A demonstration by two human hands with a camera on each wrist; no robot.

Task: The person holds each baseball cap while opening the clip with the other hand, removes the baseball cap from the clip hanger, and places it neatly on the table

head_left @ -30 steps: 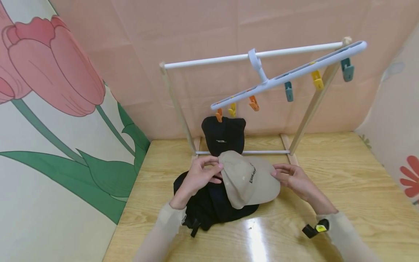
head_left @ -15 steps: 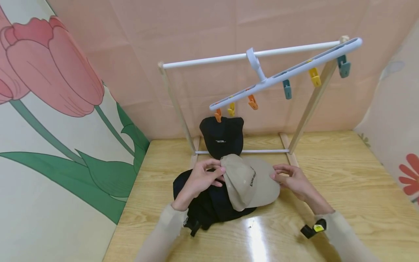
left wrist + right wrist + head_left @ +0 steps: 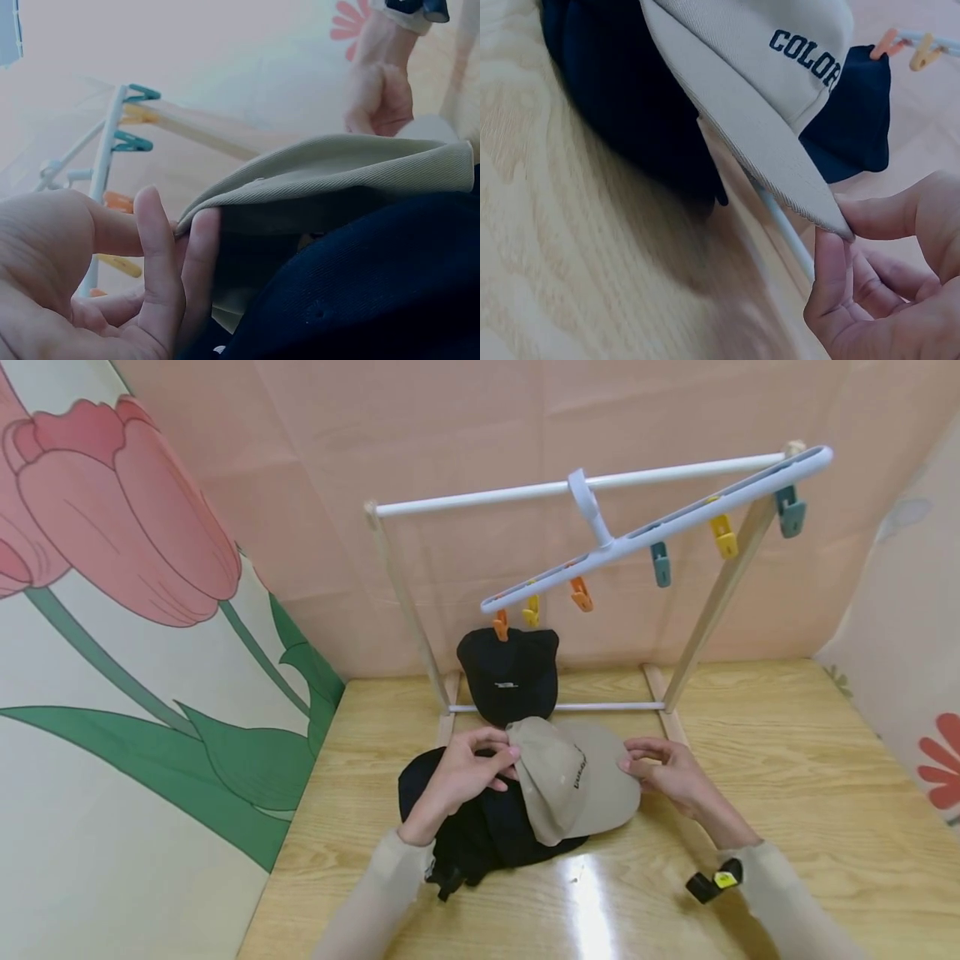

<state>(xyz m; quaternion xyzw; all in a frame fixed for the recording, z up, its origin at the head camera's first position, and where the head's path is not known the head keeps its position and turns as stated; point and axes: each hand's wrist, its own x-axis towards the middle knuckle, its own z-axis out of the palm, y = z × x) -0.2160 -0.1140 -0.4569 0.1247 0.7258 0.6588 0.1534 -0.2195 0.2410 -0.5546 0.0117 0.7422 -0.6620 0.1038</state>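
Note:
Between my two hands is a beige baseball cap (image 3: pixel 558 781) with dark lettering, its brim toward the right. My left hand (image 3: pixel 471 770) pinches the back edge of the crown; the left wrist view shows thumb and fingertips on the folded cloth (image 3: pixel 300 176). At the other end my right hand (image 3: pixel 667 772) pinches the brim (image 3: pixel 757 142) between thumb and fingers. Beneath the beige cap, dark caps (image 3: pixel 480 827) lie on the table, partly covered by it. Behind, a black cap (image 3: pixel 510 672) hangs from an orange clip (image 3: pixel 501 625) at the hanger's left end.
A pale blue hanger (image 3: pixel 652 533) hooks over the white bar (image 3: pixel 480 498) of a wooden-legged rack, its right end higher. Several clips hang from it, including a yellow clip (image 3: pixel 724 537) and a teal clip (image 3: pixel 790 512). The wooden table (image 3: pixel 787 760) meets a tulip-painted wall (image 3: pixel 150 677) at left.
Both hands keep their pinch on the beige cap. Its crown and my left hand have shifted slightly down and to the right; the right hand has barely moved.

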